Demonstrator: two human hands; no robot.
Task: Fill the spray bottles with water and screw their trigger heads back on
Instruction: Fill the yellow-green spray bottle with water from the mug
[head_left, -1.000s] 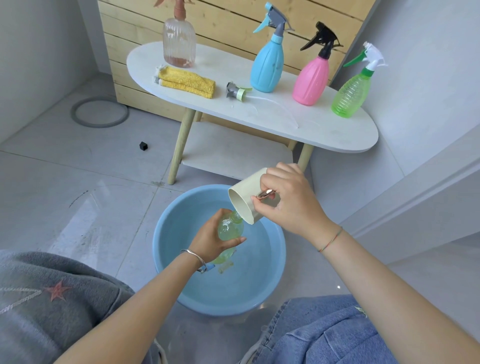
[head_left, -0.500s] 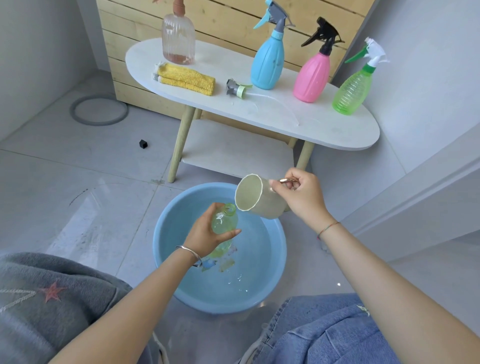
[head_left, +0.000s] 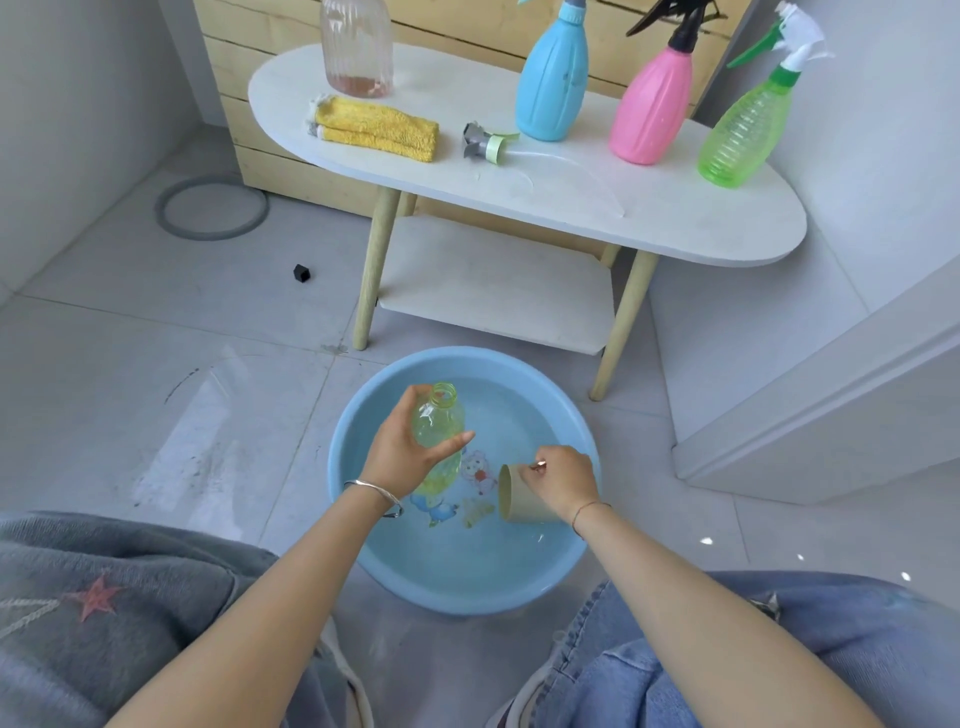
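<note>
- A grey tiled floor (head_left: 156, 364) carried a round light-blue plastic basin (head_left: 467, 597) of water.
- The left hand (head_left: 400, 457) gripped an uncapped, translucent yellow-green plastic bottle (head_left: 439, 423) over it.
- The right hand (head_left: 563, 480) pinched a beige cup (head_left: 519, 501) by its handle, the cup tipped sideways in the basin.
- Beyond, a loose grey-and-green trigger head (head_left: 485, 145) lay on the white oval counter (head_left: 701, 223) beside a blue spray bottle (head_left: 553, 83).
</note>
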